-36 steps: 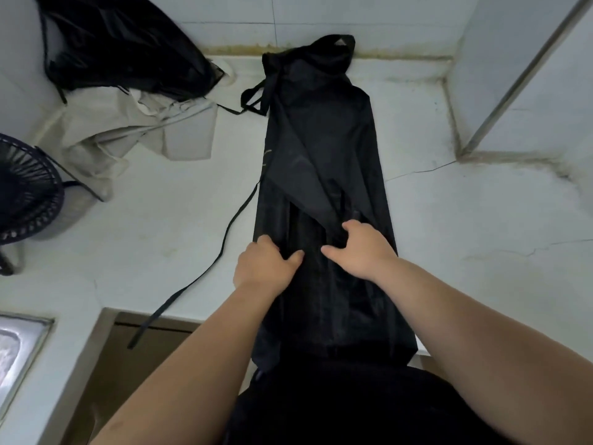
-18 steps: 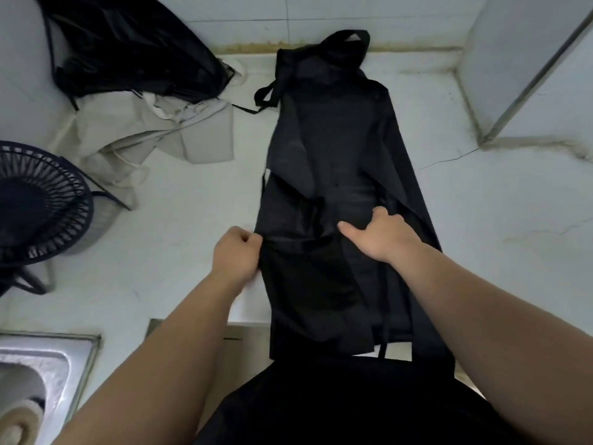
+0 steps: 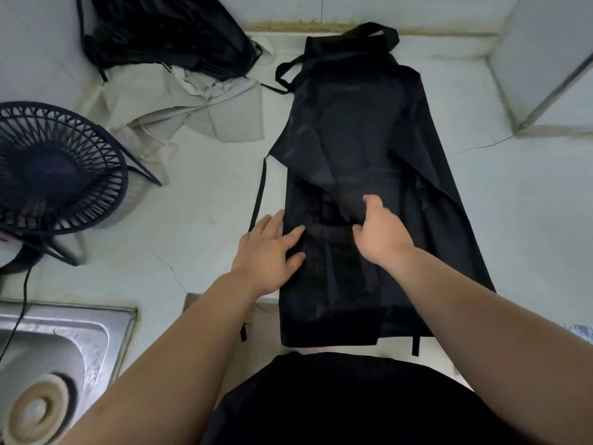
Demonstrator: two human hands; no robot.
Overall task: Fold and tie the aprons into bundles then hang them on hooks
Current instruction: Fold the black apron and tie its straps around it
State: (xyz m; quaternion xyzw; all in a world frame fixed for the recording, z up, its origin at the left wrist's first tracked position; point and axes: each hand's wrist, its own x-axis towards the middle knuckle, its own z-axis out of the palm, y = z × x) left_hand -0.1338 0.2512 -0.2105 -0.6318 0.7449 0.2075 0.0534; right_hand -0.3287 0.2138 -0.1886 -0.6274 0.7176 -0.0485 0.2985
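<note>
A black apron [image 3: 359,130] lies lengthwise on the white counter [image 3: 192,200], its sides folded inward and its neck loop at the far wall. My left hand [image 3: 268,248] lies flat with straight fingers on the apron's left edge. My right hand [image 3: 382,234] rests on the middle of the apron, fingers bent down onto a fold of the cloth. A black tie strap [image 3: 258,194] trails along the apron's left side. The apron's near end hangs over the counter's front edge.
A beige apron [image 3: 192,114] lies crumpled at the back left, with another black apron [image 3: 167,30] heaped behind it. A dark table fan [image 3: 54,168] stands at the left. A steel sink [image 3: 57,358] sits at the lower left. A wall corner [image 3: 545,65] juts in at the back right.
My left hand has let go of the apron's left edge and now lies flat on it. My right hand has shifted slightly left toward the middle fold. The view has moved to the right.
</note>
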